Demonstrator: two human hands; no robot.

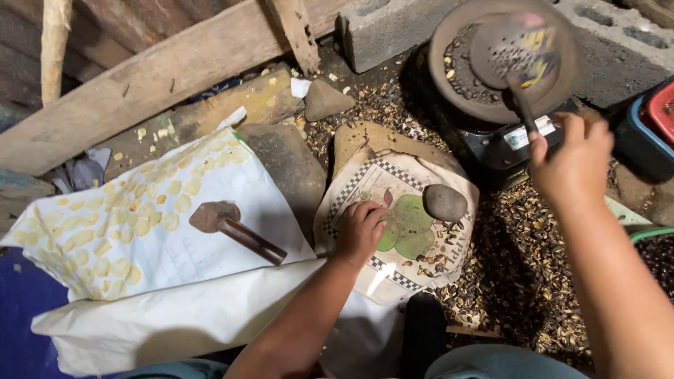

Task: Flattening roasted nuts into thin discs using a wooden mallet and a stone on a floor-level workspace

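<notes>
My right hand grips the dark handle of a perforated skimmer, whose blurred round head hovers over a dark pan holding small roasted seeds. My left hand rests with curled fingers on a patterned cloth printed with green fruit. A smooth grey stone sits on that cloth just right of my left hand. The pan stands on a black stove.
A white sheet covered with rows of pale yellow slices lies at left, with a small mallet-like tool on it. Seed husks litter the ground. Wooden beams, a concrete block, a red-and-blue container.
</notes>
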